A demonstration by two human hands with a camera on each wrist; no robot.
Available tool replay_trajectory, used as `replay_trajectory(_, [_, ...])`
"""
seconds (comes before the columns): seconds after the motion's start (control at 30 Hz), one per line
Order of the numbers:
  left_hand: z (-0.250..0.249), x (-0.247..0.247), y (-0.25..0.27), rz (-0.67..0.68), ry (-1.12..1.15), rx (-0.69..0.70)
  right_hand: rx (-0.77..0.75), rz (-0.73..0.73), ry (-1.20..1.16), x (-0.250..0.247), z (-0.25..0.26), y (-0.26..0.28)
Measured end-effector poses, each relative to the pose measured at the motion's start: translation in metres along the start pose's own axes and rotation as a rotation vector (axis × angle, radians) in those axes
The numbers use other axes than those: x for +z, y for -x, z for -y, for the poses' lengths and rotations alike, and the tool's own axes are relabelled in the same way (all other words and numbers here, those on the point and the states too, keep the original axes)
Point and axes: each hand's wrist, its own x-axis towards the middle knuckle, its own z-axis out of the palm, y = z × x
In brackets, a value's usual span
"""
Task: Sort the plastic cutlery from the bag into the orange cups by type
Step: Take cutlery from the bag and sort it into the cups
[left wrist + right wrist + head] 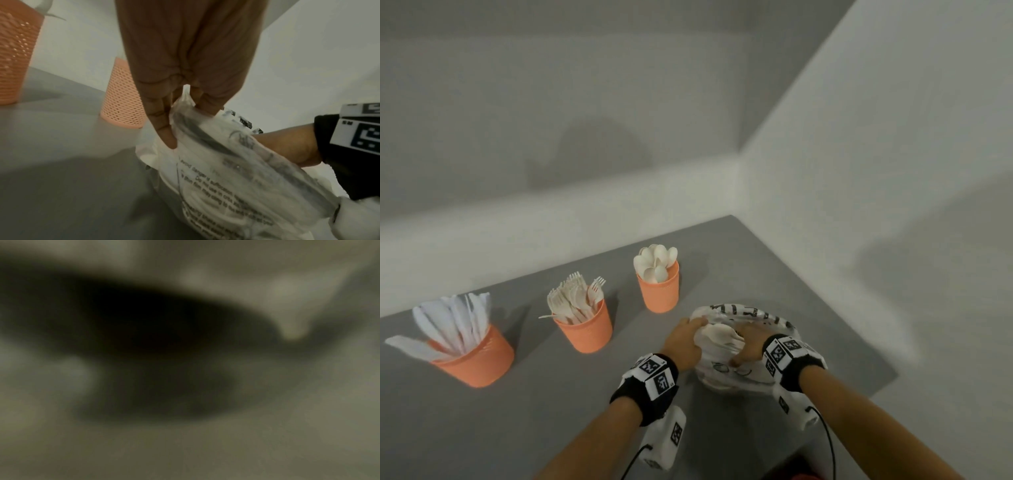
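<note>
Hands are working a cutlery bag (743, 346): left hand (685, 339) pinching its mouth, right hand (748, 342) gripping spoons (722, 337). Thin film risks snagging, scattering pieces.

Three cups (585, 329) stood in a row on the tabletop (551, 411), running nine to twelve o'clock; the bag (743, 370) lay at three.
</note>
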Motion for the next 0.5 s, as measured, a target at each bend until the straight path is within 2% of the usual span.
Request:
replay_trajectory(0.2, [0.004, -0.005, 0.002, -0.016, 0.008, -0.004, 0.034, 0.084, -0.128, 0.001, -0.002, -0.010])
replay_trajectory(0.33, [0.003, -0.011, -0.002, -0.080, -0.006, -0.036, 0.081, 0.054, -0.188, 0.005, -0.005, -0.017])
replay_trajectory(0.5, [-0.002, -0.014, -0.005, -0.087, -0.037, -0.040, 0.098, 0.011, -0.239, 0.012, -0.006, -0.020])
